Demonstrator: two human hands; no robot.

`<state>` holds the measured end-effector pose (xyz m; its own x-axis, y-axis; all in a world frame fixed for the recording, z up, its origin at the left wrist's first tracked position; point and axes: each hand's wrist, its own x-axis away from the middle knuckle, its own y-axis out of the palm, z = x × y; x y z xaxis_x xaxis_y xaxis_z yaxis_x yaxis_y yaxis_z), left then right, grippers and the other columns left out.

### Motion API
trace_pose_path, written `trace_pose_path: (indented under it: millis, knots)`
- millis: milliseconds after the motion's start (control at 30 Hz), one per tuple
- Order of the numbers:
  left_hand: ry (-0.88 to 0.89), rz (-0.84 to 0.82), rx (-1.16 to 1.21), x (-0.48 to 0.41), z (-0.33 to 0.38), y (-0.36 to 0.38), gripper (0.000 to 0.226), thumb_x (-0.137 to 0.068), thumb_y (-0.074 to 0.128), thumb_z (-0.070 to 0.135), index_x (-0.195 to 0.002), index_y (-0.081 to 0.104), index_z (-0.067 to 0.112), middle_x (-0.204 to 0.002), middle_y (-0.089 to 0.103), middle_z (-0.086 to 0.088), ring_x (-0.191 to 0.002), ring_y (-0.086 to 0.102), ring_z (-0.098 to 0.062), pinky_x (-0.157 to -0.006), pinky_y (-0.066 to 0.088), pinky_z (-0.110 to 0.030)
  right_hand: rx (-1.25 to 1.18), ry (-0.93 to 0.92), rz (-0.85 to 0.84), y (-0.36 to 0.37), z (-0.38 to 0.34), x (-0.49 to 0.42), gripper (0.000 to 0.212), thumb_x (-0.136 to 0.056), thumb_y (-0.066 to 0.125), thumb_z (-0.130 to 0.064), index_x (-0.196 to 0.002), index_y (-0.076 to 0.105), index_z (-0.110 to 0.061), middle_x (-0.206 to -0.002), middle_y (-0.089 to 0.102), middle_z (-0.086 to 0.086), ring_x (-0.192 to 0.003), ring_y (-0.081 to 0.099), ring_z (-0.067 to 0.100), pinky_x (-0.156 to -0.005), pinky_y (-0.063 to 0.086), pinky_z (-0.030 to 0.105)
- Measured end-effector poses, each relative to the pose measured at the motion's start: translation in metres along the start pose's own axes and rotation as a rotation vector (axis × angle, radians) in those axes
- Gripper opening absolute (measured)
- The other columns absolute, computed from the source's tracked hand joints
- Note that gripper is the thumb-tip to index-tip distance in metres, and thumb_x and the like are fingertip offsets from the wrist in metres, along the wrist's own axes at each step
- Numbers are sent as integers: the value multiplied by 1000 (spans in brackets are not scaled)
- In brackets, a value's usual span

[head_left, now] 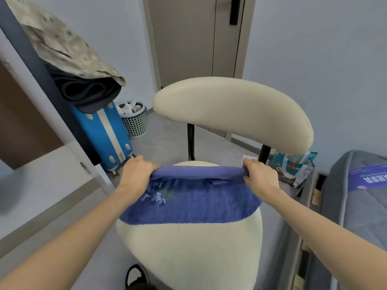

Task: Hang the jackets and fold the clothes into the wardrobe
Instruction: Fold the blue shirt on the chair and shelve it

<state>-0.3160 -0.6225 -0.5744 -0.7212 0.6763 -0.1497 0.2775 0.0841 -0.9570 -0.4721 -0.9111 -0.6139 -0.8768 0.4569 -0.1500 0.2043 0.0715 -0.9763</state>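
Just blue garment (194, 199), illegible mattress label (368, 178)

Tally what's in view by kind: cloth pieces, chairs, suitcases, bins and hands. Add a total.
Cloth pieces: 3 (blue garment, patterned cloth, dark cloth)
Chairs: 1 (cream chair)
Suitcases: 1 (blue suitcase)
Bins: 1 (mesh bin)
Hands: 2 (left hand, right hand)
Total: 8
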Motion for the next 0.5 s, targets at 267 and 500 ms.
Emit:
trace_pose_path:
  millis: [267,500]
  knots:
    - [63,-341,-45,63,28,79,40,-98,41,15,-134,49,28,-139,47,7,-123,41,-21,-97,34,-32,91,-9,-309,58,-2,68,13,-90,41,-6,-95,39,-18,-110,56,7,-96,58,32,-64,38,34]
    - [20,-401,51,89,30,110,70,-92,47,28,-152,12,32,-161,-2,1,-145,9,-27,-114,13,-49,227,-72,-358,73,-13,89,44,-86,49,-26,-129,40,-25,-130,40,1,-115,40,27,-86,37,33]
